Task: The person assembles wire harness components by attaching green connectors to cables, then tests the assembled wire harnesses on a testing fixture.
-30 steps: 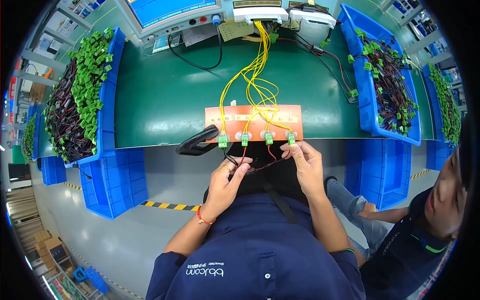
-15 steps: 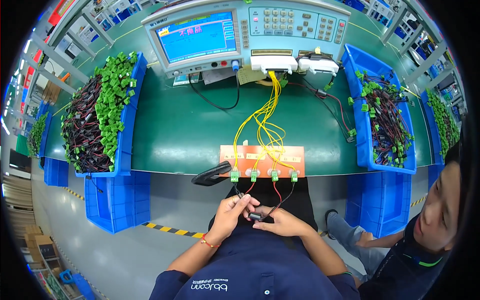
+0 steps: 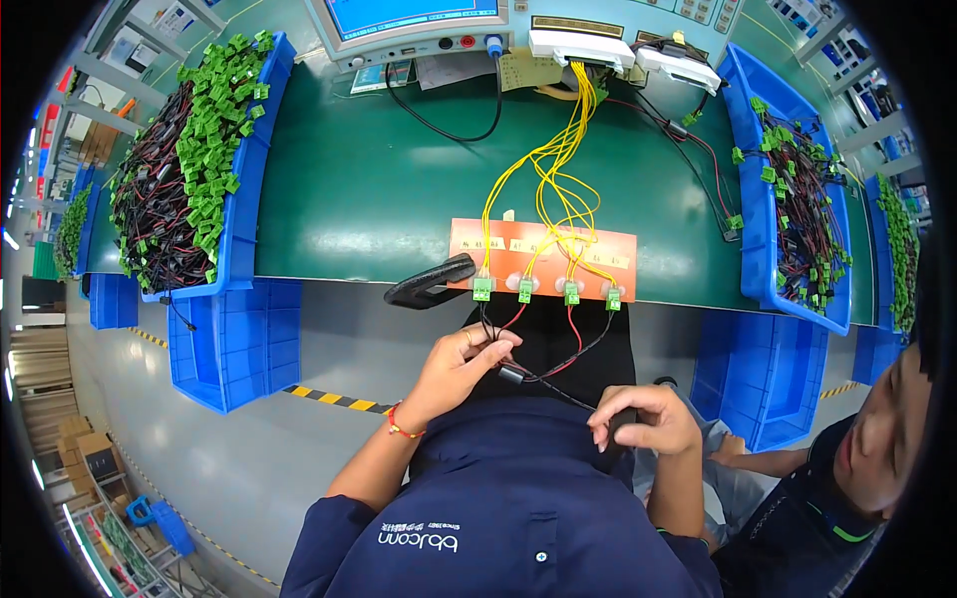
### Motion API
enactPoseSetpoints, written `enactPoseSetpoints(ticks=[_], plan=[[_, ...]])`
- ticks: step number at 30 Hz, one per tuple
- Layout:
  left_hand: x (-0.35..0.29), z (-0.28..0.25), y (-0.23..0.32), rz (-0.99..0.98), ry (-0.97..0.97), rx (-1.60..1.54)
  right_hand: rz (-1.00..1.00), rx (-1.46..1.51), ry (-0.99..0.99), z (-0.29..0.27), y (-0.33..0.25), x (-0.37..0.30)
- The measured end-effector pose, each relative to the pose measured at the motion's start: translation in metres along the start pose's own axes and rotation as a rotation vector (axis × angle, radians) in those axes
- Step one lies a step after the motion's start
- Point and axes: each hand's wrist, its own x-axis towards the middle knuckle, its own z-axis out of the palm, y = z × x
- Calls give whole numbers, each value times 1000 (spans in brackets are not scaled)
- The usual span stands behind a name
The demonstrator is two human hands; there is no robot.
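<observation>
My left hand (image 3: 461,367) pinches the black and red wires of a wire harness just below the board, thumb against the fingers. Beside its fingertips hangs the harness's short black cylinder (image 3: 511,375). A thin black cable (image 3: 564,395) runs from there to my right hand (image 3: 650,421), whose fingers curl around it; the cable's end is hidden. The harness wires lead up to green terminal plugs (image 3: 525,290) along the lower edge of an orange board (image 3: 623,249). Yellow wires (image 3: 539,164) join this board to a white connector (image 3: 578,47) on the bench instrument.
A black handle-like object (image 3: 407,290) juts over the green table's (image 3: 359,214) front edge. Blue bins (image 3: 254,189) (image 3: 753,269) of green-plugged harnesses stand left and right. The instrument (image 3: 419,35) sits at the back. Another person (image 3: 797,518) is close at my right.
My right hand has moved right, away from my left hand, drawing the black cable out between them. The left hand keeps its pinch. The whole view has tipped downward.
</observation>
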Motion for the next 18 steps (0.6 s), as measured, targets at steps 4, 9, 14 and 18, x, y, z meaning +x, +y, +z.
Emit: enactPoseSetpoints(ticks=[4,9,14,18], plan=[[-15,1,-12,-33,11,37,17,-361,205,1,15,15],[-19,12,-8,42,-138,460,-37,-1142,294,0,38,31],[-7,48,22,364,-151,370,-20,-1023,210,6,39,37],[0,50,25,339,-203,435,124,-428,173,1,25,29]])
